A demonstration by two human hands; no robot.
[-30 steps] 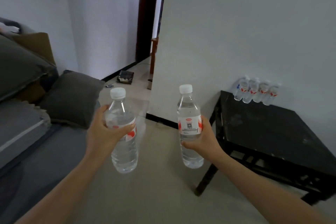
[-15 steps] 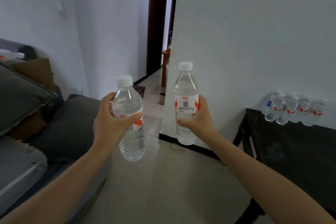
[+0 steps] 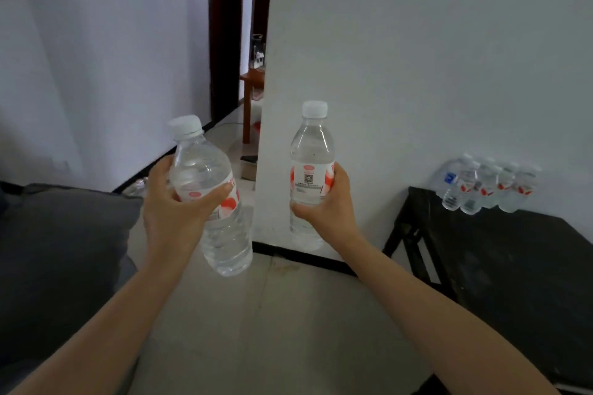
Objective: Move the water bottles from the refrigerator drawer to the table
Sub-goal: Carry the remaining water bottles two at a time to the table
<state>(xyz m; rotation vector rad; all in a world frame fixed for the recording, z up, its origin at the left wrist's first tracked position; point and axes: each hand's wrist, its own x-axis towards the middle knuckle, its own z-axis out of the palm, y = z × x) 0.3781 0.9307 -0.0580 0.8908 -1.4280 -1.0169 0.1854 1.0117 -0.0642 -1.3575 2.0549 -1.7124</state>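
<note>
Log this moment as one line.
phase: carry | left hand: grips tilted water bottle | right hand: grips upright water bottle | black table: bottle row by wall

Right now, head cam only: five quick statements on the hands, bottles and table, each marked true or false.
1. The left hand grips the left bottle around its label. True.
2. The right hand holds the right bottle roughly upright. True.
3. A group of bottles stands on the black table against the wall. True.
4. The right bottle stands on the table. False: it is held in the air, left of the table.
5. Both held bottles are uncapped. False: each has a white cap.
</note>
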